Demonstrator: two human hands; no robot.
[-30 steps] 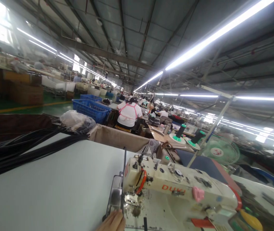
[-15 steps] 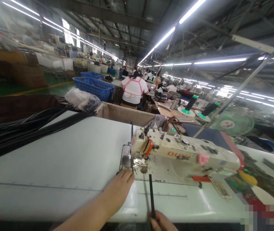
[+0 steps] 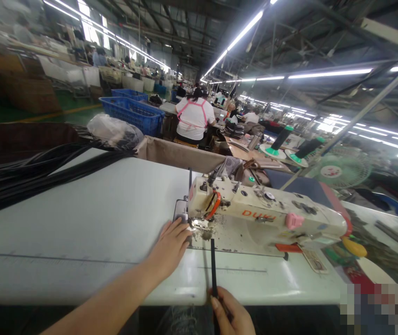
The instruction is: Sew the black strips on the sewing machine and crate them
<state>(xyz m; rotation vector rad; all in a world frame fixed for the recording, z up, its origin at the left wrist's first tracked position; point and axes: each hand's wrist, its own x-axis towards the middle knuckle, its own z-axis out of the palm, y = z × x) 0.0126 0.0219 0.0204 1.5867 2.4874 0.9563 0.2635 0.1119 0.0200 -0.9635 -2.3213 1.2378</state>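
Observation:
A cream sewing machine (image 3: 268, 214) with orange lettering stands on the white table. My left hand (image 3: 172, 244) lies palm down just left of its presser foot (image 3: 199, 224), fingers stretched out at the metal plate. Whatever is under those fingers is hidden. Behind the machine head, a dark strip (image 3: 190, 176) runs away over the table. My right hand (image 3: 232, 311), at the front edge, pinches a narrow black strip (image 3: 213, 263) between thumb and fingers. The strip's free end points up toward the machine bed.
A bundle of long black strips (image 3: 62, 186) covers the table's left side. Behind the table are a fabric-lined bin (image 3: 185, 155), a blue crate (image 3: 132, 114) and a seated co-worker (image 3: 194, 118). Thread cones (image 3: 279, 141) and a fan (image 3: 341, 170) stand at right.
My left hand has shifted slightly left and forward on the plate, its fingers more spread. My right hand has come up further into view, still holding the strip. The camera view has tilted slightly.

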